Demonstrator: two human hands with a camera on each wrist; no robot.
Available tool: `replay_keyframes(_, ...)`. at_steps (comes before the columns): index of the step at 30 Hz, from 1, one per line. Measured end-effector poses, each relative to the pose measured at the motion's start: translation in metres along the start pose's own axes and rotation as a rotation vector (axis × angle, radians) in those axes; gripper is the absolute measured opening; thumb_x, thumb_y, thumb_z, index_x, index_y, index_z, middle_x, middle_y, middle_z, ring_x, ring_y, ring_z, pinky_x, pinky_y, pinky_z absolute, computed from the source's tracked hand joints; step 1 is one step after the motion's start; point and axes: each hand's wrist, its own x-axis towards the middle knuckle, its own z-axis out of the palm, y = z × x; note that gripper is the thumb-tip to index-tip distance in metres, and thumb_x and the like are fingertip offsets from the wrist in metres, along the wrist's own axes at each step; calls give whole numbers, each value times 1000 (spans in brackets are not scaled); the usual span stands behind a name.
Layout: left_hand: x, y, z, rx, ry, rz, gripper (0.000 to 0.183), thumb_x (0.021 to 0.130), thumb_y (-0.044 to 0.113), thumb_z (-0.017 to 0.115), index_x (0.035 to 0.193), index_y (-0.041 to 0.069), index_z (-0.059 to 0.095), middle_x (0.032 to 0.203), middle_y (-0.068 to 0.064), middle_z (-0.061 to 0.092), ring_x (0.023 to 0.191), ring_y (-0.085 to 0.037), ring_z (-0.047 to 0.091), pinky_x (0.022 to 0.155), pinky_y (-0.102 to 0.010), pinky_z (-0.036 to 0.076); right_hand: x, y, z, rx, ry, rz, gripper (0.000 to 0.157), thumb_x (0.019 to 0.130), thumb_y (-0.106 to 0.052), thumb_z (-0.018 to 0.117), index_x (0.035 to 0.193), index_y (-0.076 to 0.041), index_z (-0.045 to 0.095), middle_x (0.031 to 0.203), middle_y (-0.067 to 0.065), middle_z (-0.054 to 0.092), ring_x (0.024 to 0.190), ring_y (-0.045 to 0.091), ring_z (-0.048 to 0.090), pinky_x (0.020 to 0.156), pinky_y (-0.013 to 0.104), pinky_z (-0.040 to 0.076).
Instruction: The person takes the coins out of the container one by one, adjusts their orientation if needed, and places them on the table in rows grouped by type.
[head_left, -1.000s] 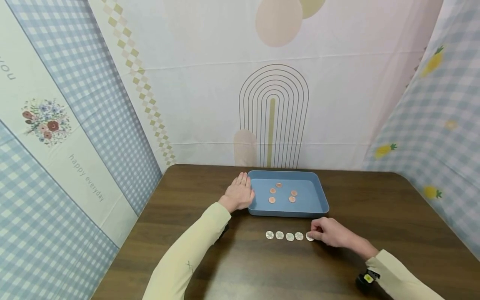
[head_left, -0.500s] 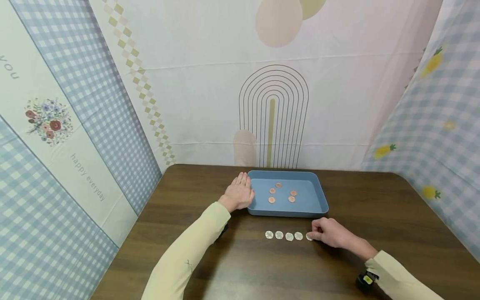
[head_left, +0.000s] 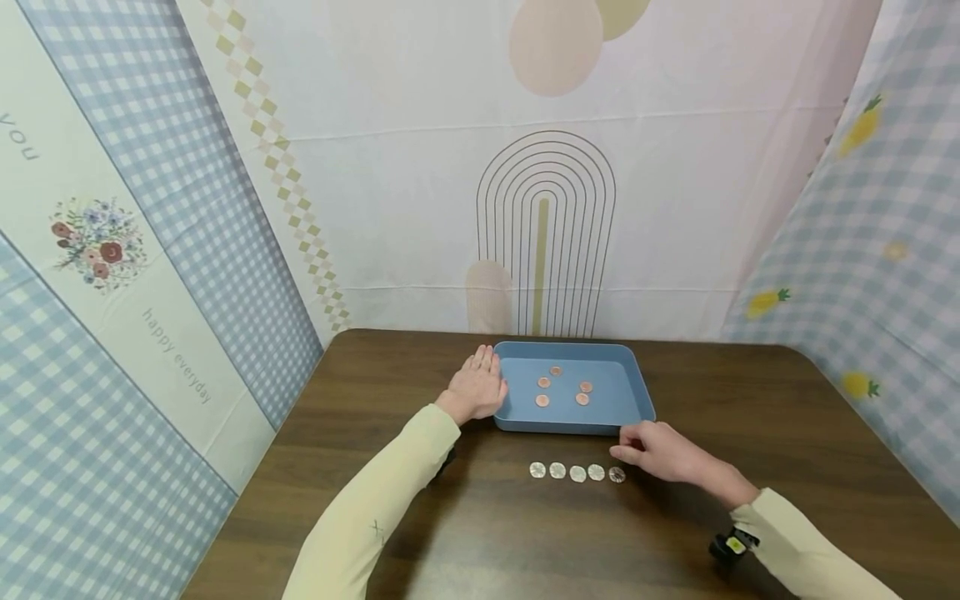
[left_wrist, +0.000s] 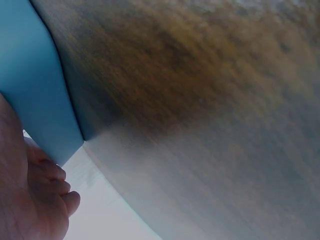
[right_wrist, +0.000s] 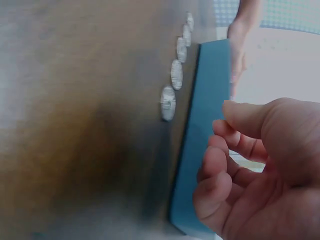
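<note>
Five silver coins point(head_left: 577, 474) looked all lined up — five copper coins point(head_left: 543, 382) sat in the tray point(head_left: 618, 402); straight-fingered left hand point(head_left: 476, 387) touched it, right hand point(head_left: 662, 452) hovered empty, pinch narrow.

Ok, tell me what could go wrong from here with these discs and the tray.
1. The right hand hovers close to the rightmost silvery disc; a low sweep might knock it out of its row.

2. The left hand is at the left side of the blue tray; a firm push could slide the tray and shift the five copper-coloured discs lying loose inside.
</note>
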Motion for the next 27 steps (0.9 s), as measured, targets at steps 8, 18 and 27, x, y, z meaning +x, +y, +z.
replay_keyframes(8, -1, 0, 0, -5, 3, -3, 62, 104, 35, 23, 154, -3, 23, 164, -18, 15, 153, -30, 13, 125, -39, 17, 13, -11, -14, -7, 54, -55, 31, 95, -26, 65, 67, -20, 53, 58, -12, 40, 54, 1, 40, 51, 20, 34)
replay_keyframes(18, -1, -1, 2, -10, 14, -3, 63, 105, 36, 23, 154, -3, 23, 164, -18, 15, 153, -30, 13, 125, -39, 17, 37, -13, -17, -9, 146, -26, 16, 94, -17, 64, 79, -14, 65, 64, -7, 51, 56, 4, 45, 53, 22, 39)
replay_keyframes(27, 0, -1, 3, -8, 21, 5, 64, 104, 37, 23, 154, -3, 24, 163, -19, 17, 153, -32, 16, 125, -41, 19, 58, 1, -10, 13, 225, 0, 9, 93, -18, 66, 84, -15, 66, 71, -5, 59, 62, 7, 48, 56, 22, 41)
